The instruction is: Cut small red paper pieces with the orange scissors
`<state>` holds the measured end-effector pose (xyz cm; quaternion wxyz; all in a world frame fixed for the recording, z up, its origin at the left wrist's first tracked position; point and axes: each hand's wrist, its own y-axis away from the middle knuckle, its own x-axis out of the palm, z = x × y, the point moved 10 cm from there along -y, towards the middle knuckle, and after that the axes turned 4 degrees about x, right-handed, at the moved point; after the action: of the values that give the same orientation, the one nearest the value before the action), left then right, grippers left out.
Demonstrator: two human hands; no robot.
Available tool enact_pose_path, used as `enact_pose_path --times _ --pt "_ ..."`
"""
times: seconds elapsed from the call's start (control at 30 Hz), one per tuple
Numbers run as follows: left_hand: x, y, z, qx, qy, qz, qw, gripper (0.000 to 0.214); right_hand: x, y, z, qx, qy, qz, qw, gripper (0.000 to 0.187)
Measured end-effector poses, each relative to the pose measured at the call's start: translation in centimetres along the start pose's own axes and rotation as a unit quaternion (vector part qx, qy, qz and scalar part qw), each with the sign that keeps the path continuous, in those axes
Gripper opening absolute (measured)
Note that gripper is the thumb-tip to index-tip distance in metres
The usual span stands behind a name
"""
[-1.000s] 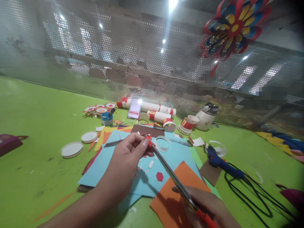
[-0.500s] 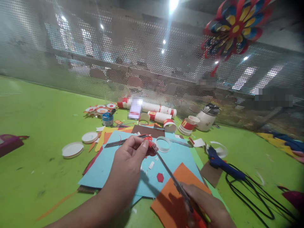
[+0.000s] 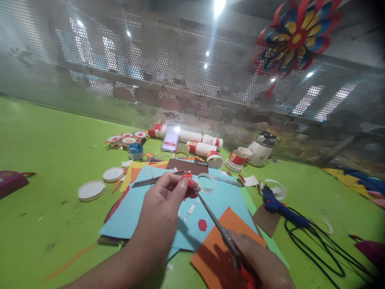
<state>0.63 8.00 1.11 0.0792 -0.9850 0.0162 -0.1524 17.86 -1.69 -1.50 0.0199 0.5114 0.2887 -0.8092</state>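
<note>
My left hand (image 3: 165, 202) pinches a small red piece (image 3: 190, 182), perhaps paper, between thumb and fingers above the blue paper. My right hand (image 3: 258, 253) is closed round the red handles of a pair of scissors (image 3: 224, 233). Their blades run up and left, with the tips at the red piece; my fingers partly hide that spot. Below them, a red hexagon (image 3: 202, 224) and small white scraps (image 3: 191, 209) lie on the blue paper (image 3: 141, 210). An orange sheet (image 3: 207, 257) lies under my right hand.
A blue glue gun (image 3: 284, 210) with a looped black cord lies at the right. White lids (image 3: 92, 190) are at the left. Paper cups (image 3: 237, 159), white-and-red tubes (image 3: 201, 149), a blue jar (image 3: 136, 151) and a kettle-like container (image 3: 262, 149) stand toward the perforated screen.
My right hand and the scissors have turned slightly, and the handles look closer together. The left hand keeps its pinch on the red piece. The view has shifted a little.
</note>
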Motion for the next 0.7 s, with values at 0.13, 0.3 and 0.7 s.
enact_pose_path --times 0.13,0.3,0.7 --pt "0.1 0.0 0.0 -0.004 0.011 0.004 1.000 0.019 0.7 0.4 -0.8 0.013 -0.006 -0.005 1.000 0.049" --pt "0.1 -0.1 0.1 -0.016 0.031 0.002 0.999 0.019 1.3 0.2 -1.9 0.044 -0.035 0.013 0.998 0.045" --pt "-0.4 -0.1 0.3 -0.037 0.009 -0.003 0.999 0.019 -0.7 -1.1 0.4 0.035 -0.082 -0.042 0.995 0.044"
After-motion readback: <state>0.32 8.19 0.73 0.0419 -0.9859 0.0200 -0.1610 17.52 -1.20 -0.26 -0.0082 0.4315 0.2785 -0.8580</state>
